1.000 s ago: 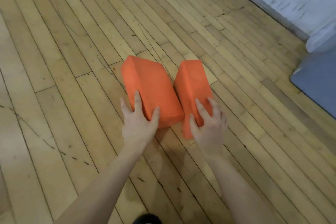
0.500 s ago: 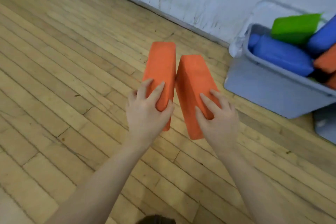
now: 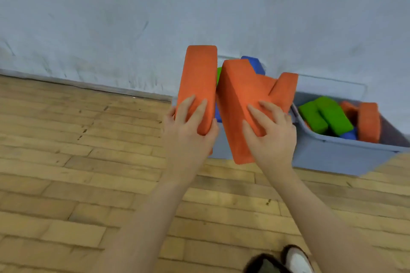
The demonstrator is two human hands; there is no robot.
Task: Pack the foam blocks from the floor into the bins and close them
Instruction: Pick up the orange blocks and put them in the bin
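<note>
Orange blocks (image 3: 199,77) (image 3: 239,104) held over bins (image 3: 346,157), one per grip (image 3: 190,126) (image 3: 268,137).

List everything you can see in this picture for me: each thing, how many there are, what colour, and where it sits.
Rectangular orange foam blocks in hand: 2, orange; left block and right block, held side by side in front of the bins.
Grey plastic storage bins: 2, grey-blue; right bin open against the wall, left bin mostly hidden behind the held blocks.
Foam blocks in the right bin: at least 2 green, 2 orange, some blue.
Foam blocks in the left bin: orange, blue, a sliver of green; count unclear.
Wooden plank floor: 1, tan.
Painted wall: 1, pale blue-grey.
Shoe: 1, white, bottom edge.
Left hand: fingers grip the left block.
Right hand: fingers grip the right block.
</note>
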